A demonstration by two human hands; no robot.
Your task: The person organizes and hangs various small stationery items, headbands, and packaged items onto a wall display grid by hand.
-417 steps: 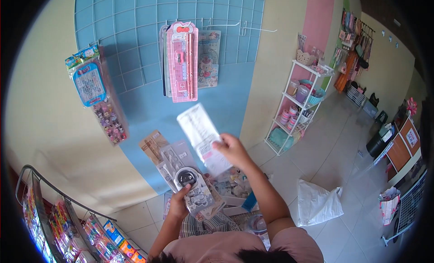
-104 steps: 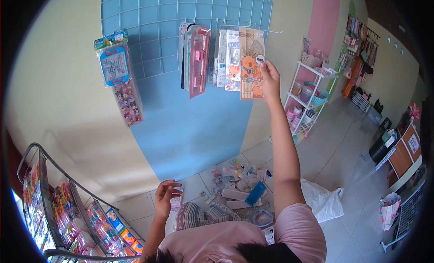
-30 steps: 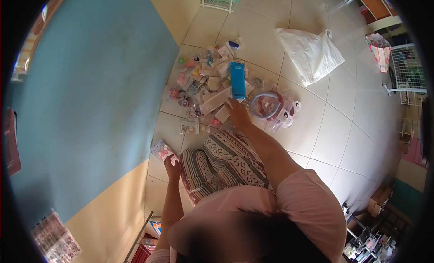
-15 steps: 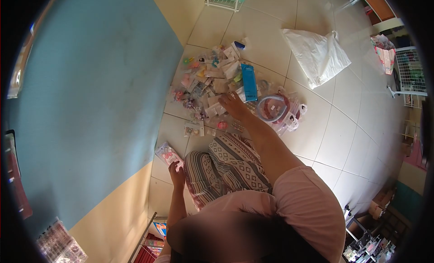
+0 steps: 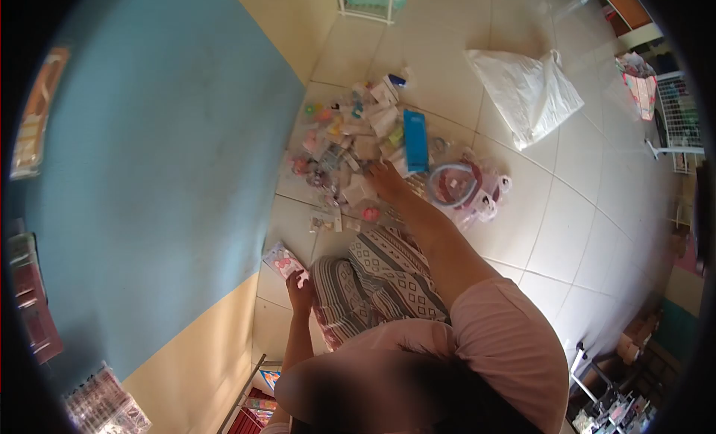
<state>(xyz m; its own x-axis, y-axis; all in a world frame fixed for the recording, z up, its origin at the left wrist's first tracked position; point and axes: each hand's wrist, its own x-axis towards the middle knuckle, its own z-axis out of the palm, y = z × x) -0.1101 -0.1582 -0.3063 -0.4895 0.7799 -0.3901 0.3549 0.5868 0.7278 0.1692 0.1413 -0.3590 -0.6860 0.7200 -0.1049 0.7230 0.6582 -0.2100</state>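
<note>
At the lower left, my left hand (image 5: 299,280) has its curled fingers on the near edge of a pink plastic packet (image 5: 282,259), low beside my left knee. My right hand (image 5: 385,182) reaches into a heap of small packaged items (image 5: 339,154) on the tiles, fingers somewhat apart and bent down; I see nothing held in it. Just right of those fingers lies a blue packet (image 5: 415,141). Farther right are bagged hoops that look like headbands (image 5: 453,185). A small round pink item (image 5: 370,214) sits nearer my knees, beside small clear packs (image 5: 326,220).
A white plastic bag (image 5: 526,98) lies on the floor at the upper right. The blue and cream wall (image 5: 171,135) bounds the left side. A white-framed rack (image 5: 365,14) stands at the top, a wire basket (image 5: 673,109) at the far right. My patterned trousers (image 5: 377,273) fill the near floor.
The view has shifted slightly. My right hand has dipped a little into the heap, its fingers more bent. My left hand stays at the pink packet, fingers more curled.
</note>
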